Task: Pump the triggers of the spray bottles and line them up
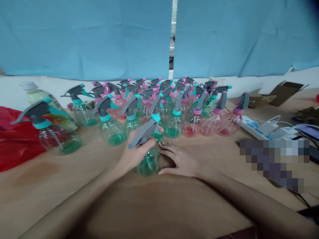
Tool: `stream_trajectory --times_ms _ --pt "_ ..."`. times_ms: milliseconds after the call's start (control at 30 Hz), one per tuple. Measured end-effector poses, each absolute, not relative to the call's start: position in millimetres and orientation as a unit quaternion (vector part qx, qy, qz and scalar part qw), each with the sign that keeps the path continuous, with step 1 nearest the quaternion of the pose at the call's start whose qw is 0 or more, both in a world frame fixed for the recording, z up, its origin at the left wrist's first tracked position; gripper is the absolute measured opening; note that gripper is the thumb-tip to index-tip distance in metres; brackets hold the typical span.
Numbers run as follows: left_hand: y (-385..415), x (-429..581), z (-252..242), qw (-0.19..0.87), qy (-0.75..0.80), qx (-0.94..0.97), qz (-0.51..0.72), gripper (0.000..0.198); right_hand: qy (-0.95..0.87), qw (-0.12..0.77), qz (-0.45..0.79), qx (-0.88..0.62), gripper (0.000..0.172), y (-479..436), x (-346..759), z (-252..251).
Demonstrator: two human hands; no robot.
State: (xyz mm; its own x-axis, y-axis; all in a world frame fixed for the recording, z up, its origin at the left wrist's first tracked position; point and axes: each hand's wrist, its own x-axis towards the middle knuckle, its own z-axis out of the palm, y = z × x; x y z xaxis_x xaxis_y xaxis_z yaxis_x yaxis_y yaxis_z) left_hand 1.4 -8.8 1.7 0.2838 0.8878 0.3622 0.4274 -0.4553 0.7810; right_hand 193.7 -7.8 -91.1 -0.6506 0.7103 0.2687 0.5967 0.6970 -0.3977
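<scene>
My left hand [136,149] is closed around the neck of a green spray bottle [149,164] with a grey and teal trigger head. The bottle is upright at the near side of the group, its neck hidden by my fingers. Just right of it, my right hand [180,160] lies with fingers spread on the wooden table [159,205], fingertips close to the bottle; whether they touch it I cannot tell. Behind my hands stand several more spray bottles, among them a green one [173,127] with a teal collar and a pink one [191,127] with a pink collar.
A lone green spray bottle [59,139] stands at the left, beside a red plastic bag [15,136] and a large labelled bottle [51,103]. On the right are a white power strip [255,127] with cables and an open cardboard box [286,93]. Blue cloth [99,39] covers the wall.
</scene>
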Motion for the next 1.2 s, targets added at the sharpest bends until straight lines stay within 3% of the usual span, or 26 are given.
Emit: stream_trajectory --times_ms 600,867,1200 --pt "-9.1 -0.8 1.9 0.316 0.415 0.735 0.432 0.018 -0.892 0.212 0.15 -0.369 0.083 -8.3 194.3 -91.1" --pt "-8.9 0.7 1.5 0.302 0.409 0.743 0.435 0.035 -0.893 0.21 0.153 -0.369 0.084 -7.9 193.7 -91.1" --pt "-11.8 2.0 4.6 0.283 0.434 0.746 0.418 0.033 -0.893 0.219 0.15 -0.363 0.081 -7.6 193.0 -92.2"
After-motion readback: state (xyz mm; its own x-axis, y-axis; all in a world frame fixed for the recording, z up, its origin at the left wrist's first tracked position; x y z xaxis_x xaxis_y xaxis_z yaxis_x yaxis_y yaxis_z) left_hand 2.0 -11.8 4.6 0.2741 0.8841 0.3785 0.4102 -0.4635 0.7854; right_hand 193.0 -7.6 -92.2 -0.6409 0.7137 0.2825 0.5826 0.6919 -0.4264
